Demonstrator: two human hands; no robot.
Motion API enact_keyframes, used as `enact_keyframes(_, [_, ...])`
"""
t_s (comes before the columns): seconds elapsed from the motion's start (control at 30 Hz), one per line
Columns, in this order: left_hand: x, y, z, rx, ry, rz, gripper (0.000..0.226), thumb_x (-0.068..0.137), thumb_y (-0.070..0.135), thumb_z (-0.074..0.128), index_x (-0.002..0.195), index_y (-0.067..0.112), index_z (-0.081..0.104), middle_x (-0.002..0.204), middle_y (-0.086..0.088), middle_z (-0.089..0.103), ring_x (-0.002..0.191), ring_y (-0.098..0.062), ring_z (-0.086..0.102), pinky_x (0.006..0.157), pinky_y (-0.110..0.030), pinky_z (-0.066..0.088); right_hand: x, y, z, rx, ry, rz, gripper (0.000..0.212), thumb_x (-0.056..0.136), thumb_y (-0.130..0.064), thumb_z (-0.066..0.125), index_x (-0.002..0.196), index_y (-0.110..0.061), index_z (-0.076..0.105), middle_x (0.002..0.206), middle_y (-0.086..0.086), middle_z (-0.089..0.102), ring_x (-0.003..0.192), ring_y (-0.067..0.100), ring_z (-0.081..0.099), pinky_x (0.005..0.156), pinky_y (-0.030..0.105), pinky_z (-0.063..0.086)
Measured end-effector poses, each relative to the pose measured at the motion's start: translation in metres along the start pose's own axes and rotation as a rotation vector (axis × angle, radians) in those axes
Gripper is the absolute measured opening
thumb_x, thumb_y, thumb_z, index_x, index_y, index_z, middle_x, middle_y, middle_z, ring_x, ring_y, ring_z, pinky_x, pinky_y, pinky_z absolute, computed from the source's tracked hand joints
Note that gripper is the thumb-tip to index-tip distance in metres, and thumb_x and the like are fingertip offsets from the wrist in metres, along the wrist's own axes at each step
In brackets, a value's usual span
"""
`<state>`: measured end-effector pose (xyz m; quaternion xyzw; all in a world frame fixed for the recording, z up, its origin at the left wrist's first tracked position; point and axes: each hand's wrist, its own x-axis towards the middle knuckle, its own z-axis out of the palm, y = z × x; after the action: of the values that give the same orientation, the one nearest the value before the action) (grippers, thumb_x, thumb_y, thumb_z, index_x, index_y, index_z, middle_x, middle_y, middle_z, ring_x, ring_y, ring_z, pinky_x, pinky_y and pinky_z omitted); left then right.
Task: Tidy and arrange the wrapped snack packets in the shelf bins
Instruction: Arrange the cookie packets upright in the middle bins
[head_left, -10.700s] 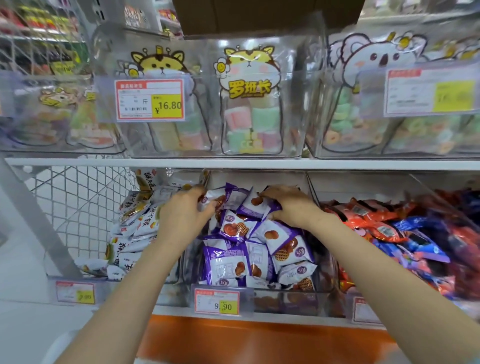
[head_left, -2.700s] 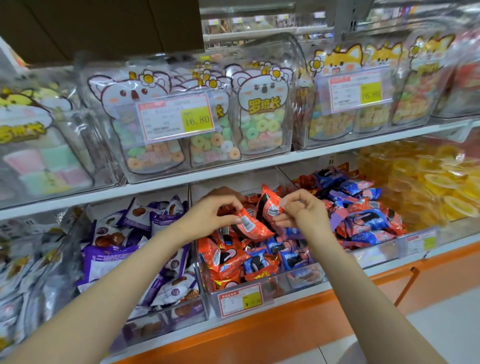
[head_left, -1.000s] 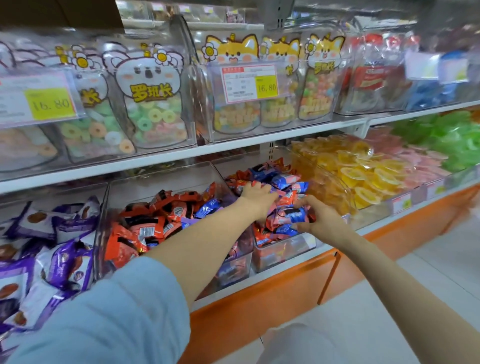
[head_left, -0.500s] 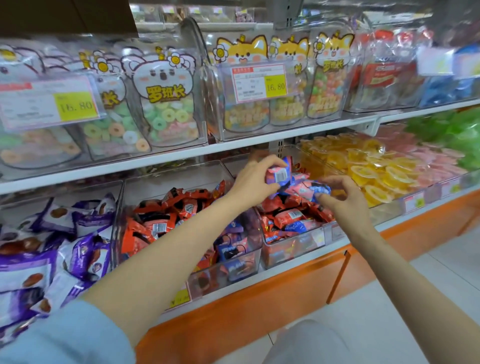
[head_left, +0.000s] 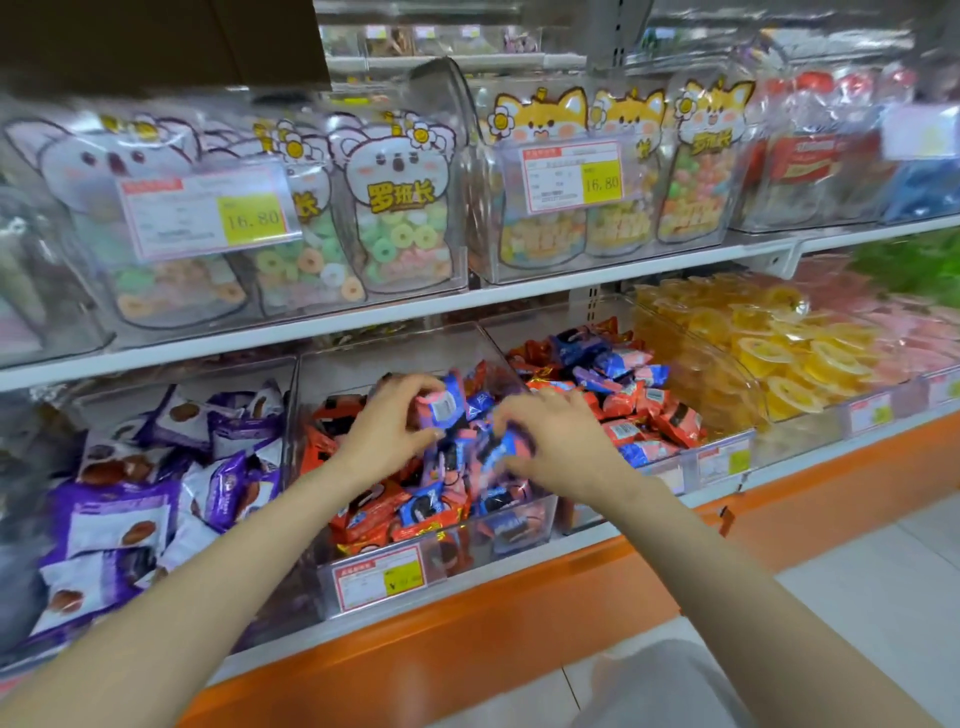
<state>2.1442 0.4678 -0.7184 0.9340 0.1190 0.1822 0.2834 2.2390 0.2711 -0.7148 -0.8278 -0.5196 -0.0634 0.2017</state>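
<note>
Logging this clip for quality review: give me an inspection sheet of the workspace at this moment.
Surface: white lower shelf over an orange base.
Job's things: clear middle bin heaped with red and blue packets; purple packets in the bin to its left.
Clutter: nothing seen.
Hands: left hand pinches a pink-and-blue packet; right hand curls round a blurred blue packet; both over the middle bin.
Cables: nothing seen.
Surroundings: tubs of ring sweets on the shelf above, yellow jelly cups to the right, tiled floor.
</note>
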Motion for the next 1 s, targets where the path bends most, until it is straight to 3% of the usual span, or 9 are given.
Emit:
enact_keyframes(0.1, [-0.013,0.002,0.000,-0.043,-0.461,-0.014,0.049,0.084,0.015,0.069,0.128,0.019,0.049,0.127,0.006,0.054,0.114,-0.003,0.052,0.094,-0.009,0.040,-0.005,0.002,0.018,-0.331,-0.269,0.000,0.024,0.093,-0.036,0.050,0.098,-0.021,0.068,0.104,0.003,0.062,0.116,0.019,0.046,0.111,0.055,-0.014])
enact_keyframes(0.17, [-0.017,0.005,-0.006,0.071,-0.546,0.042,0.043,0.088,0.022,0.064,0.130,0.022,0.051,0.126,0.014,0.054,0.114,0.004,0.049,0.090,-0.002,0.034,-0.009,0.002,0.022,-0.301,-0.223,-0.008,0.029,0.097,-0.034,0.044,0.095,-0.019,0.069,0.099,0.003,0.064,0.110,0.020,0.050,0.109,0.051,-0.021])
enact_keyframes(0.23, [-0.018,0.007,-0.013,0.167,-0.521,0.093,0.034,0.090,0.025,0.061,0.124,0.024,0.058,0.122,0.013,0.058,0.112,0.000,0.051,0.093,-0.013,0.037,-0.011,0.005,0.018,-0.112,-0.111,0.003,0.025,0.097,-0.030,0.048,0.097,-0.019,0.070,0.101,0.000,0.068,0.107,0.018,0.054,0.113,0.046,-0.014])
enact_keyframes(0.3, [-0.019,0.006,-0.016,0.154,-0.447,0.089,0.025,0.090,0.023,0.061,0.114,0.022,0.064,0.116,0.008,0.062,0.109,-0.007,0.055,0.095,-0.024,0.039,-0.012,0.010,0.010,0.098,0.067,0.036,0.017,0.093,-0.021,0.056,0.100,-0.017,0.072,0.101,0.001,0.070,0.102,0.019,0.058,0.117,0.041,0.012])
enact_keyframes(0.37, [-0.022,0.008,-0.018,0.090,-0.334,0.063,0.019,0.089,0.018,0.062,0.108,0.020,0.065,0.112,0.006,0.064,0.105,-0.007,0.056,0.094,-0.026,0.041,-0.016,0.015,-0.002,0.223,0.235,0.100,0.017,0.089,-0.010,0.060,0.100,-0.014,0.073,0.099,0.002,0.071,0.094,0.016,0.061,0.096,0.027,0.039])
enact_keyframes(0.5, [-0.015,0.026,-0.009,0.063,-0.111,0.160,0.019,0.089,0.013,0.061,0.108,0.015,0.065,0.110,0.003,0.062,0.102,-0.010,0.058,0.090,-0.032,0.045,-0.030,0.044,-0.028,0.239,0.347,0.338,0.016,0.088,-0.012,0.062,0.100,-0.016,0.072,0.089,-0.008,0.067,0.087,0.008,0.061,0.077,0.022,0.045])
enact_keyframes(0.7, [0.023,0.076,0.037,0.126,-0.128,0.328,0.024,0.089,0.016,0.059,0.114,0.016,0.060,0.115,-0.002,0.058,0.111,-0.019,0.048,0.090,-0.027,0.034,-0.049,0.095,-0.033,0.089,0.101,0.634,0.034,0.082,-0.044,0.067,0.102,-0.016,0.066,0.100,0.009,0.066,0.091,0.025,0.060,0.069,0.030,0.042])
enact_keyframes(0.87, [0.055,0.097,0.066,0.184,-0.160,0.254,0.027,0.089,0.019,0.058,0.116,0.017,0.058,0.120,-0.005,0.055,0.116,-0.024,0.044,0.094,-0.033,0.036,-0.046,0.085,-0.015,-0.008,-0.030,0.735,0.062,0.074,-0.066,0.062,0.112,-0.018,0.054,0.117,0.008,0.048,0.108,0.029,0.053,0.089,0.037,0.044])
enact_keyframes(1.0, [0.058,0.098,0.074,0.201,-0.207,0.250,0.028,0.088,0.016,0.059,0.116,0.017,0.057,0.120,-0.005,0.054,0.116,-0.022,0.045,0.093,-0.034,0.038,-0.035,0.080,-0.010,-0.149,-0.141,0.741,0.062,0.077,-0.058,0.065,0.117,-0.013,0.048,0.125,0.012,0.048,0.110,0.030,0.051,0.088,0.037,0.042])
